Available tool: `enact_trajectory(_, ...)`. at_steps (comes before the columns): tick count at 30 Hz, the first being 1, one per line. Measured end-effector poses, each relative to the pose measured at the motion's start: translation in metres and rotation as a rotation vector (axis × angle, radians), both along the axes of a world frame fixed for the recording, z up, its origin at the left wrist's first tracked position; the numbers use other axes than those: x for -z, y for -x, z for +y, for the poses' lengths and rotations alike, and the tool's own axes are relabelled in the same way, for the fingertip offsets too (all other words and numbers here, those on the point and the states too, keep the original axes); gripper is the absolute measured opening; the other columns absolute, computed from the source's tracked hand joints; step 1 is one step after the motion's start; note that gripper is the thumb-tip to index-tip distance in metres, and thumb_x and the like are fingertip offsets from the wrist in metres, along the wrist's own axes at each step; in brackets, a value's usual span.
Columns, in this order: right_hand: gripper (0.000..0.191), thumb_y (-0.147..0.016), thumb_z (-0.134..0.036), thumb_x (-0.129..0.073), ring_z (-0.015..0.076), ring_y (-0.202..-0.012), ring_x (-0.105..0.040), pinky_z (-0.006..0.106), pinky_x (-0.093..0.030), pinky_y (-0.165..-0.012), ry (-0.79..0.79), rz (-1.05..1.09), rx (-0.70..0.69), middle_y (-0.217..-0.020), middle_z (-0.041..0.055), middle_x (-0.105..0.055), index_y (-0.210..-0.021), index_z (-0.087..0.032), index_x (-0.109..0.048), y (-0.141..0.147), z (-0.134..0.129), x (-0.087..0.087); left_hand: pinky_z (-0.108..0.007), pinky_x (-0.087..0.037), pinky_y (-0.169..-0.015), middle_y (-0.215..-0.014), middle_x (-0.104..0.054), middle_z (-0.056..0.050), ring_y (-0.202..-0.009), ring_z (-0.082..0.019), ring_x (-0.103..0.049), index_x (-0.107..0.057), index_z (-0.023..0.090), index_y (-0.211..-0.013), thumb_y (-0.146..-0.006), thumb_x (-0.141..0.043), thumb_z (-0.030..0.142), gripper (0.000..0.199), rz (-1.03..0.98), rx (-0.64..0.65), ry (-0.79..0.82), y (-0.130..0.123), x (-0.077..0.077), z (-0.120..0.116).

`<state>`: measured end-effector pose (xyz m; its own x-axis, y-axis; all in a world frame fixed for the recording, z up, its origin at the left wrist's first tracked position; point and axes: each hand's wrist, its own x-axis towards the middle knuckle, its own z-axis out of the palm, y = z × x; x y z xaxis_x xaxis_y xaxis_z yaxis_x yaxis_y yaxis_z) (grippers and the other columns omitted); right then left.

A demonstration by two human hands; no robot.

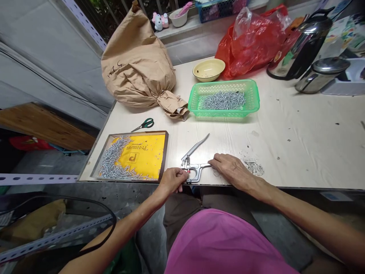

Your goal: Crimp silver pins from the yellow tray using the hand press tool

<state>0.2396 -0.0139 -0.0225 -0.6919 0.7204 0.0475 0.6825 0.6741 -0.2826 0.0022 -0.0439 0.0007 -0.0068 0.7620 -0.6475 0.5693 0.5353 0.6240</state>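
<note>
A metal hand press tool [193,161] lies at the table's near edge, its upper handle raised and pointing away. My left hand [172,180] pinches at the tool's jaw end, fingers closed there on something too small to make out. My right hand [231,168] lies on the tool's lower handle and holds it against the table. Left of the tool sits a shallow tray [162,156] with a yellow bottom and several small metal pieces [111,161] piled along its left and front sides.
A green basket [253,95] with several metal pieces stands farther back. Behind it are a tied brown paper sack [137,62], a yellow bowl [208,69], a red plastic bag [252,42] and steel pots [319,74]. Green-handled scissors [145,124] lie beyond the tray. Metal debris [254,167] lies right of my hand.
</note>
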Motion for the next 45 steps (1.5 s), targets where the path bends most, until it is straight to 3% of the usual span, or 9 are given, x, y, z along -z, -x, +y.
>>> enact_trajectory(5, 0.022, -0.096, -0.026, -0.037, 0.0142, -0.073, -0.047, 0.027, -0.031, -0.061, 0.061, 0.034, -0.003, -0.090, 0.0053, -0.053, -0.099, -0.018, -0.057, -0.001, 0.013, -0.009, -0.016, -0.028, -0.036, -0.036, -0.047, 0.007, -0.031, -0.006, -0.040, -0.060, 0.015, -0.073, -0.078, -0.056, 0.039, 0.024, 0.011, -0.014, -0.007, -0.002, 0.002, -0.003)
enact_trajectory(11, 0.026, -0.093, -0.015, -0.036, 0.0195, -0.090, -0.046, 0.030, -0.033, -0.067, -0.103, -0.018, 0.005, -0.107, 0.0088, -0.053, -0.113, -0.021, -0.053, 0.017, 0.057, -0.025, -0.016, -0.028, -0.036, -0.035, -0.047, 0.006, -0.030, -0.007, -0.041, -0.061, 0.015, -0.072, -0.078, -0.056, 0.038, 0.024, 0.031, -0.015, 0.004, -0.002, 0.002, -0.002)
enact_trajectory(16, 0.023, -0.090, -0.009, -0.036, 0.0212, -0.088, -0.044, 0.033, -0.031, -0.069, -0.188, -0.134, -0.086, -0.098, 0.0085, -0.056, -0.094, -0.019, -0.057, 0.034, 0.085, -0.010, -0.016, -0.030, -0.036, -0.035, -0.047, 0.006, -0.030, -0.007, -0.041, -0.062, 0.015, -0.073, -0.078, -0.055, 0.038, 0.025, 0.060, -0.025, 0.000, -0.004, 0.003, -0.003)
enact_trajectory(20, 0.022, -0.090, -0.009, -0.036, 0.0215, -0.086, -0.044, 0.033, -0.029, -0.069, -0.239, -0.184, -0.117, -0.093, 0.0082, -0.058, -0.086, -0.019, -0.056, 0.033, 0.100, -0.007, -0.016, -0.032, -0.035, -0.035, -0.048, 0.006, -0.029, -0.008, -0.042, -0.063, 0.014, -0.075, -0.078, -0.056, 0.037, 0.024, 0.079, -0.037, 0.008, -0.005, 0.001, -0.003)
enact_trajectory(26, 0.012, -0.090, -0.025, -0.049, 0.0224, -0.088, -0.043, 0.034, -0.023, -0.068, -0.202, -0.199, -0.169, -0.094, 0.0068, -0.060, -0.090, -0.020, -0.060, 0.023, 0.105, -0.009, -0.015, -0.031, -0.034, -0.034, -0.046, 0.007, -0.028, -0.007, -0.041, -0.061, 0.015, -0.073, -0.079, -0.056, 0.034, 0.021, 0.062, -0.043, 0.024, -0.005, 0.003, -0.001)
enact_trajectory(31, 0.021, -0.091, -0.011, -0.041, 0.0209, -0.083, -0.041, 0.035, -0.021, -0.069, -0.317, -0.223, -0.207, -0.082, 0.0066, -0.060, -0.081, -0.018, -0.058, 0.027, 0.107, 0.001, -0.016, -0.032, -0.034, -0.034, -0.046, 0.008, -0.028, -0.007, -0.043, -0.059, 0.016, -0.070, -0.078, -0.056, 0.033, 0.020, 0.035, -0.011, -0.003, -0.004, 0.007, -0.001)
enact_trajectory(37, 0.029, -0.095, -0.010, -0.032, 0.0195, -0.082, -0.040, 0.035, -0.020, -0.072, -0.464, -0.156, -0.201, -0.083, 0.0061, -0.060, -0.087, -0.017, -0.059, 0.030, 0.107, 0.001, -0.015, -0.031, -0.033, -0.035, -0.045, 0.008, -0.029, -0.007, -0.044, -0.058, 0.016, -0.069, -0.078, -0.054, 0.028, 0.016, 0.043, -0.002, 0.021, -0.004, 0.002, 0.001)
enact_trajectory(45, 0.030, -0.095, -0.011, -0.032, 0.0182, -0.078, -0.041, 0.036, -0.020, -0.072, -0.475, -0.153, -0.186, -0.080, 0.0049, -0.061, -0.085, -0.017, -0.060, 0.029, 0.107, -0.001, -0.016, -0.029, -0.032, -0.041, -0.048, 0.007, -0.029, -0.008, -0.045, -0.059, 0.015, -0.070, -0.075, -0.056, 0.035, 0.020, 0.043, -0.020, -0.057, -0.004, 0.013, -0.003)
